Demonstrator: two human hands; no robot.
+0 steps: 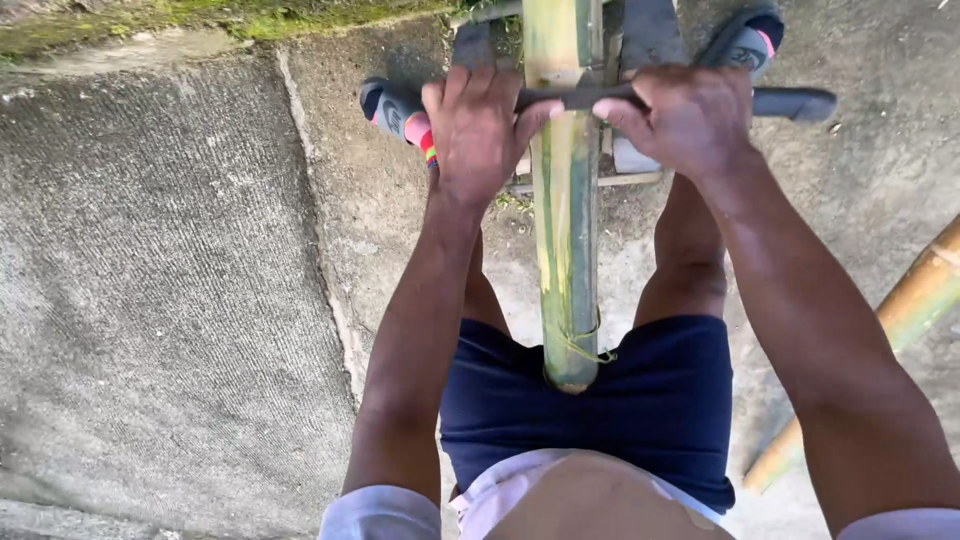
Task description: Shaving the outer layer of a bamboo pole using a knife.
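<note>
A green-yellow bamboo pole point(566, 230) runs from my lap straight away from me, its cut end resting against my dark blue shorts. A dark blade-like tool point(790, 102) lies crosswise over the pole. My left hand point(478, 125) presses on the tool's left part, just left of the pole. My right hand point(685, 115) is closed around the tool on the pole's right side, with the dark handle end sticking out to the right. My feet in grey sandals point(392, 108) sit on either side of the pole.
Rough grey concrete point(160, 280) covers the ground, with a seam running down left of my leg. A second bamboo pole point(900, 320) lies slanted at the right edge. Mossy ground borders the top left.
</note>
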